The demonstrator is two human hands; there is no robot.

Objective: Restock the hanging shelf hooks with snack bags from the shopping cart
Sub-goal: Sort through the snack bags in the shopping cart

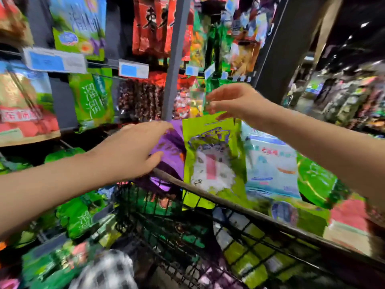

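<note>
At 10 o'clock: green bags (91, 99) hanging on shelf hooks, price tags (54, 59) above them. At 8 o'clock: left hand (133, 149), fingers straight over the top of a purple bag (170, 151), thumb on its face; grip or mere touch not discernible through blur. At 12 o'clock: grey upright (175, 59) beside red bags (154, 26). Centre: lime-green bag (210, 159), upright above the shopping cart (270, 224) rim, just beside the purple bag at its 3 o'clock. At 1 o'clock: right hand (235, 101), pinching this bag's top edge between thumb and fingertips. At 3 o'clock: 1 light-blue bag (270, 163).
</note>
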